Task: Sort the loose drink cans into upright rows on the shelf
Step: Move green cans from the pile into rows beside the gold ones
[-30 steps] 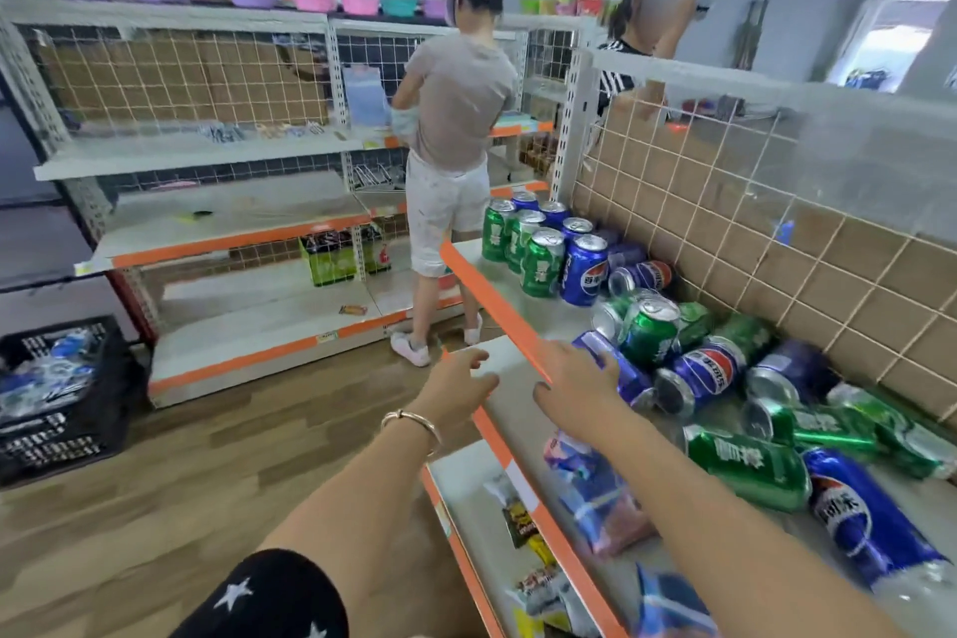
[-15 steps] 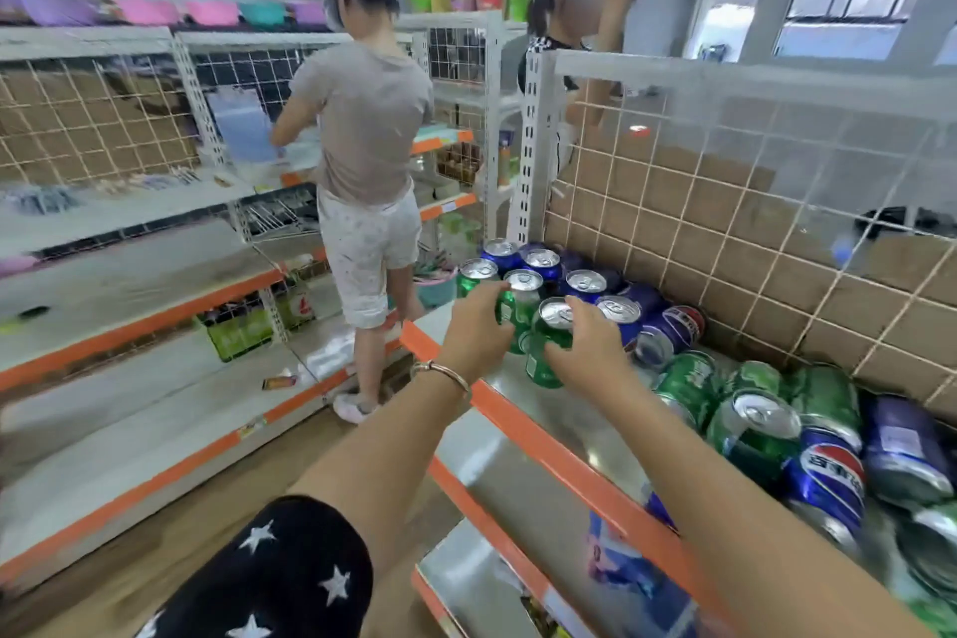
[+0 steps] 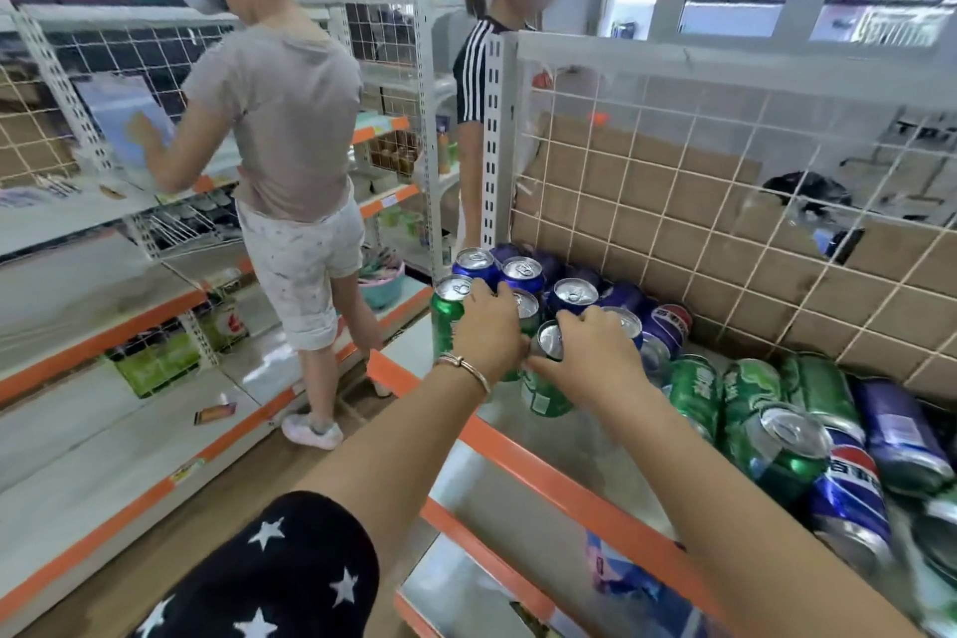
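Note:
Several upright cans stand in a cluster at the far left end of the white shelf with an orange front edge: a green can and blue cans behind it. My left hand curls over a green can in the cluster, which it mostly hides. My right hand grips the top of another upright green can at the near side of the cluster. Loose green cans and blue cans lie on their sides in a pile to the right.
A white wire grid backed by cardboard closes the shelf's rear. Two people stand in the aisle beyond the shelf's left end. Packets lie on the lower shelf. Opposite shelving runs along the left.
My hands left the orange shelf edge and reached forward onto the upright cans. Both now hold green cans in the cluster, and the view has drawn closer to it.

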The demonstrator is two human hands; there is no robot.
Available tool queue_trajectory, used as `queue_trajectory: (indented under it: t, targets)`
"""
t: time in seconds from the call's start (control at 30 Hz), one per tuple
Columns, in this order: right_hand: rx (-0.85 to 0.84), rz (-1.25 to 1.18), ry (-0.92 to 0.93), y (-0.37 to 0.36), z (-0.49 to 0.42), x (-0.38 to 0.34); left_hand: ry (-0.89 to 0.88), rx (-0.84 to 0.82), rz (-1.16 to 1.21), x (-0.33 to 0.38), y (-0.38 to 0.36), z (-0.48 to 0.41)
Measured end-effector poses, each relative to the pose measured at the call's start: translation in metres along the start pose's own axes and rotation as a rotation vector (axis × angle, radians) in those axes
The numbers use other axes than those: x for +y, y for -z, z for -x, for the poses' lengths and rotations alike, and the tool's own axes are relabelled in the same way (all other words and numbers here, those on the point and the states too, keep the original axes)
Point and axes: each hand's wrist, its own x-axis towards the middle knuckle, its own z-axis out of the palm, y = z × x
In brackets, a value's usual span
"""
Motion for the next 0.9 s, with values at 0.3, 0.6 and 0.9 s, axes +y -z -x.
queue_trajectory:
  t: [0.3, 0.6, 0.9]
  targets:
    - [-0.071, 0.052, 0.088, 0.003, 0.009, 0.001, -0.018, -0.02, 0.326, -0.002, 0.006, 0.011]
    - [-0.213, 0.14, 0.029, 0.027, 0.018, 0.024, -0.066, -0.129, 0.598, -0.002, -0.001, 0.034]
    - [-0.293, -0.411, 0.022, 0.01, 0.033, 0.041, 0.015, -0.257, 0.849, -0.033, -0.029, 0.042]
